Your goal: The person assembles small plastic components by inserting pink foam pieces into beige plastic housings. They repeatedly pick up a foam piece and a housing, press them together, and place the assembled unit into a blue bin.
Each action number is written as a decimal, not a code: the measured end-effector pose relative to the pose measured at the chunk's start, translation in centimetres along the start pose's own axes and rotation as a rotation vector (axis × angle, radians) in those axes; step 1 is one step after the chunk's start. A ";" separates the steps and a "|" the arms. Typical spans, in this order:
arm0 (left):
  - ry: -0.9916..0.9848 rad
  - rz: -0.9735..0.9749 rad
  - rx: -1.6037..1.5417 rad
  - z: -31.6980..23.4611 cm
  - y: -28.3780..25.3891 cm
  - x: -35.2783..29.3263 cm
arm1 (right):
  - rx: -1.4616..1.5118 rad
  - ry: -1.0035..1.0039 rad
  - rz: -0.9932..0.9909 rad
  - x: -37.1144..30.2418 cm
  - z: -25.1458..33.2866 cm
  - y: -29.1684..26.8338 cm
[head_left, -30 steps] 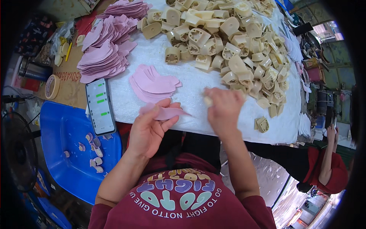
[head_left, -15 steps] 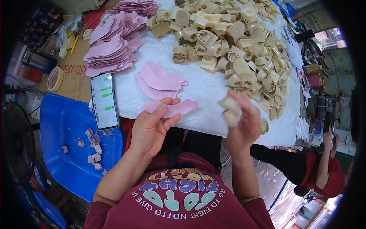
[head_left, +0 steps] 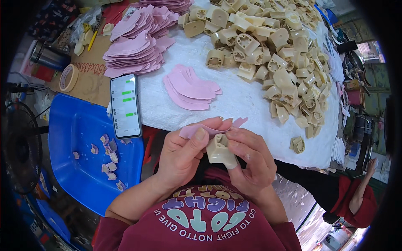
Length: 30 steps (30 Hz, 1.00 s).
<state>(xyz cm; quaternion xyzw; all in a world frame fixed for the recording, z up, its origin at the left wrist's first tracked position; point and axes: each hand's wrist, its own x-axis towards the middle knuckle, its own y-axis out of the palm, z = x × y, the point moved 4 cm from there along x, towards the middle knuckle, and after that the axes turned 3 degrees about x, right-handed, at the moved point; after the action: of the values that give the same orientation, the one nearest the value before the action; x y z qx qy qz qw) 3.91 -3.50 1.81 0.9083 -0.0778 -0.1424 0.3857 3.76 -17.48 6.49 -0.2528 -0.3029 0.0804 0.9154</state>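
My left hand (head_left: 184, 154) pinches a curved pink sheet piece (head_left: 197, 129), thin like leather, between thumb and fingers. My right hand (head_left: 253, 161) grips a beige plastic shoe heel (head_left: 218, 152) with its hollow, ribbed end facing up. Both hands meet in front of my chest, just off the table's near edge. The pink strip lies against the far side of the heel's top, and its right end shows past my right fingertips. Beyond the hands, a small fanned stack of pink pieces (head_left: 190, 88) rests on the white table cover (head_left: 159, 115).
A large heap of beige heels (head_left: 276, 54) covers the right of the table; one heel pair (head_left: 297, 144) lies apart. Tall pink stacks (head_left: 134, 54) stand back left. A phone (head_left: 125, 106) overhangs a blue basin (head_left: 79, 167) holding several covered heels. Another person (head_left: 351, 196) is at right.
My right hand has brought the heel left to my left hand. The pink piece has moved right and now touches the heel. The whole view has shifted slightly.
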 end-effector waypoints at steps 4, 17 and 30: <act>-0.013 0.018 -0.026 -0.1 0.3 0.0 | -0.024 0.007 0.003 0.2 0.4 -0.3; 0.028 -0.072 0.194 -0.5 0.0 -0.3 | -0.174 -0.025 0.041 1.0 0.3 -0.7; -0.224 -0.126 0.150 -0.4 -0.8 -0.6 | -0.388 0.049 0.308 1.7 0.5 -0.5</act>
<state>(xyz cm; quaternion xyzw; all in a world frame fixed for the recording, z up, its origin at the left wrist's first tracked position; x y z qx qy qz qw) 3.46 -2.55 1.63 0.9161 -0.0737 -0.2606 0.2957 4.80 -17.19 7.91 -0.4688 -0.2483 0.1531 0.8337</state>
